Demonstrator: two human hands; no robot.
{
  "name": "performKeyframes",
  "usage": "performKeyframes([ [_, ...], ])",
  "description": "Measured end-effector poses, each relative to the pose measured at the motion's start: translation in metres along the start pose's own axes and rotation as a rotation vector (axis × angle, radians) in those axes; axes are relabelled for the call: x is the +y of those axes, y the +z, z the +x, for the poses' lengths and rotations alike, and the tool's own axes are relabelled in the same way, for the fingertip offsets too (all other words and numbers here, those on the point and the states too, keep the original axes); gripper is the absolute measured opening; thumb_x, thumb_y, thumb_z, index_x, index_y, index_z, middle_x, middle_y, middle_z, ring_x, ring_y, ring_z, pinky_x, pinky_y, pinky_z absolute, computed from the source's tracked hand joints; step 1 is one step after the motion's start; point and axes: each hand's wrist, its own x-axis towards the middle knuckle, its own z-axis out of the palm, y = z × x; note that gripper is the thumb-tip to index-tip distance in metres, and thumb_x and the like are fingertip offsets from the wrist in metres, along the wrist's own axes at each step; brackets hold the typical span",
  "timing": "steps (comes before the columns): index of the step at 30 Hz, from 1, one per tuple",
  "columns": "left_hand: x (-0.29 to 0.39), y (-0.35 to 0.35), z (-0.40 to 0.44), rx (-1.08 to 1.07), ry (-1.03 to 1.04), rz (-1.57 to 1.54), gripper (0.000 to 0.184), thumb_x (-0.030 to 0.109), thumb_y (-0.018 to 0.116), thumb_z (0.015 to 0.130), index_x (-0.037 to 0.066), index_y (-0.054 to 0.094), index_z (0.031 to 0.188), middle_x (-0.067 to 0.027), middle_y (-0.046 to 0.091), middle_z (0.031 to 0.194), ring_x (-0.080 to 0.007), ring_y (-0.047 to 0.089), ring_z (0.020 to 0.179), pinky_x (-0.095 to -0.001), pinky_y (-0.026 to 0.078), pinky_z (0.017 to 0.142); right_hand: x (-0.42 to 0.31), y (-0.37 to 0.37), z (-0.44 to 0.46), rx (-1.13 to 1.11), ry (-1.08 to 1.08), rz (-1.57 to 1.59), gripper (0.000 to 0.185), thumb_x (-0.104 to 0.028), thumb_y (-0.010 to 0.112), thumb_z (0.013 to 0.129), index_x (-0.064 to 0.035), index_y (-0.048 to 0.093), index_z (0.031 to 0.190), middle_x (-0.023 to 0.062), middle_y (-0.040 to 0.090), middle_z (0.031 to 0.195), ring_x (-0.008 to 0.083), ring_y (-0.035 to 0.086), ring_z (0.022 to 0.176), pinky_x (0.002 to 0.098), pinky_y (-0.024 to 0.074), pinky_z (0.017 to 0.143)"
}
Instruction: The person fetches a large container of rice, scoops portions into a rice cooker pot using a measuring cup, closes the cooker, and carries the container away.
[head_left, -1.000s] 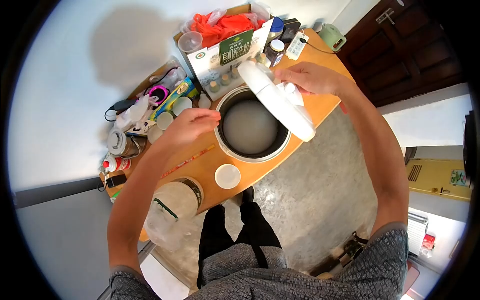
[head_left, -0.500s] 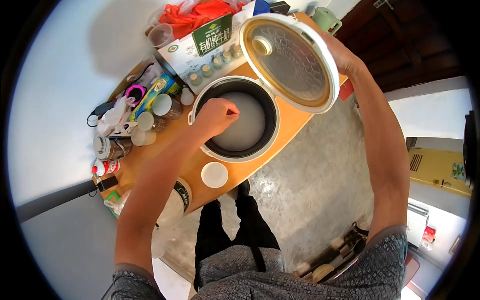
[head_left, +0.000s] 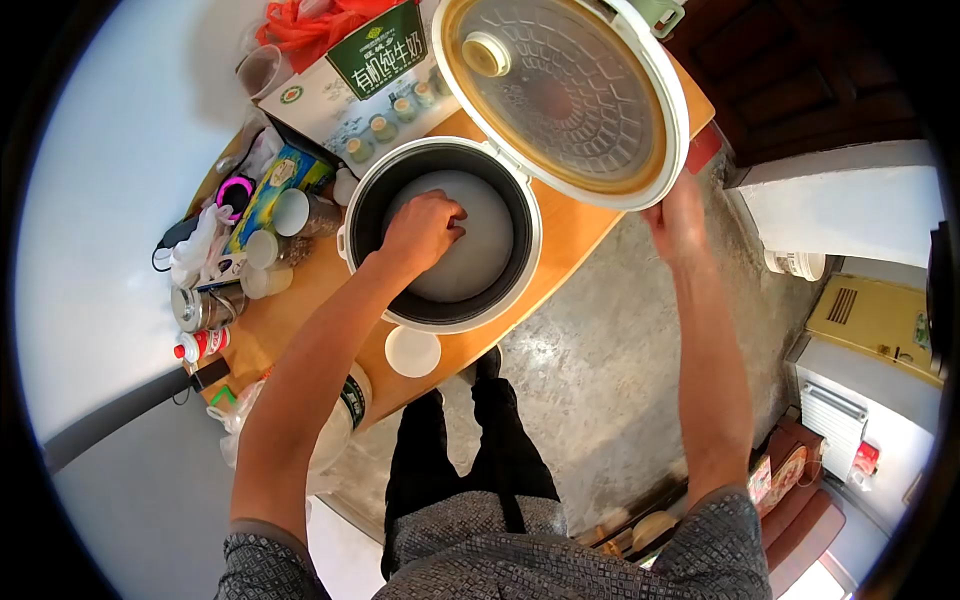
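A large white rice cooker (head_left: 533, 262) stands open on the table, its dark inner pot (head_left: 372, 205) holding cloudy, whitish contents (head_left: 475, 270). Over the pot's mouth is my left hand (head_left: 425, 232), its fingers curled in. Whether anything is in those fingers is hidden. The raised lid (head_left: 560, 95) leans back to the right, its clear inner plate facing me. My right hand (head_left: 677, 222) is by the lid's lower right edge. It is blurred, its fingers partly behind the rim, and I cannot tell whether it touches the lid.
A round white lid or dish (head_left: 413, 352) lies in front of the cooker. Jars (head_left: 303, 213), a metal canister (head_left: 208, 307) and a red-and-white bottle (head_left: 202, 345) line the left side. A milk carton box (head_left: 330, 105) stands behind. The wooden table's (head_left: 580, 240) edge runs along the right.
My right hand has moved down along the lid's edge from its upper right side. My left hand stays over the pot, its fingers slightly lower. The view has shifted closer to the cooker.
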Motion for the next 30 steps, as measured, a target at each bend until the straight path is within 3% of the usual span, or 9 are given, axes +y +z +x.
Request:
performKeyframes([
  [1, 0.000, 0.001, 0.001, -0.002, 0.000, 0.001, 0.023, 0.008, 0.076, 0.076, 0.002, 0.073, 0.098, -0.0129, 0.065, 0.088, -0.0302, 0.066, 0.082, -0.0397, 0.053, 0.076, 0.023, -0.014, -0.009, 0.018, 0.063, 0.013, 0.048, -0.047, 0.047, 0.102, -0.0038, 0.066, 0.099, -0.0040, 0.042, 0.055, 0.0064, 0.029, 0.042, 0.0248, 0.0202, 0.040],
  [13, 0.000, 0.005, 0.005, -0.056, -0.026, 0.033, 0.019, 0.008, 0.076, 0.077, 0.002, 0.073, 0.095, -0.0139, 0.065, 0.094, -0.0324, 0.066, 0.090, -0.0420, 0.053, 0.081, 0.200, -0.099, -0.155, 0.170, 0.508, 0.115, 0.049, -0.048, 0.050, 0.101, -0.0001, 0.062, 0.106, -0.0030, 0.042, 0.057, 0.0070, 0.032, 0.042, 0.0248, 0.0230, 0.039],
  [19, -0.007, 0.013, 0.006, -0.011, 0.024, 0.037, 0.020, 0.007, 0.075, 0.078, 0.002, 0.073, 0.096, -0.0134, 0.065, 0.090, -0.0290, 0.068, 0.084, -0.0398, 0.054, 0.079, 0.226, -0.098, -0.206, 0.197, 0.689, 0.078, 0.050, -0.047, 0.051, 0.101, 0.0013, 0.062, 0.108, -0.0019, 0.043, 0.057, 0.0070, 0.033, 0.042, 0.0247, 0.0236, 0.039],
  [24, -0.005, 0.015, 0.008, -0.013, 0.007, 0.055, 0.016, 0.011, 0.074, 0.079, 0.005, 0.074, 0.093, -0.0135, 0.065, 0.093, -0.0332, 0.064, 0.093, -0.0427, 0.053, 0.082, 0.232, -0.095, -0.227, 0.196, 0.779, 0.065, 0.051, -0.047, 0.052, 0.100, 0.0020, 0.063, 0.109, -0.0020, 0.044, 0.057, 0.0065, 0.033, 0.043, 0.0243, 0.0239, 0.040],
  [30, 0.002, 0.014, 0.009, 0.086, 0.130, 0.068, 0.006, 0.006, 0.068, 0.082, 0.003, 0.071, 0.086, -0.0164, 0.063, 0.087, -0.0361, 0.062, 0.085, -0.0452, 0.050, 0.077, 0.236, -0.098, -0.238, 0.172, 0.787, 0.070, 0.051, -0.047, 0.052, 0.100, 0.0017, 0.064, 0.105, -0.0025, 0.044, 0.057, 0.0060, 0.032, 0.043, 0.0240, 0.0238, 0.040],
])
